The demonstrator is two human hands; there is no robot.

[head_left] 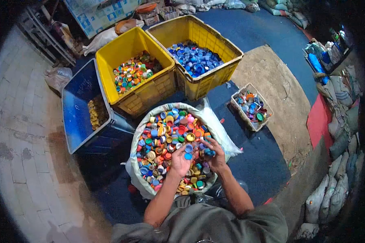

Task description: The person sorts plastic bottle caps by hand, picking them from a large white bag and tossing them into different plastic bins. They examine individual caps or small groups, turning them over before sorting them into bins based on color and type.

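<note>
A big white sack (134, 162) in front of me is full of mixed plastic bottle caps (158, 133) in red, orange, blue, green, yellow and white. Over the heap, my left hand (181, 163) is turned palm up with blue bottle caps (188, 156) at its fingers. To its right, my right hand (216, 157) curls its fingers around some darker blue caps (209, 152). The two hands are close together but apart. Exactly how many caps each one holds is hidden by the fingers.
Beyond the sack stand a yellow bin (136, 97) of mixed-colour caps and another yellow bin (209, 83) of blue caps. A blue bin (79, 117) with yellowish caps is at left. A small white crate (249, 124) of assorted pieces lies right. Filled sacks (326, 194) line the right side.
</note>
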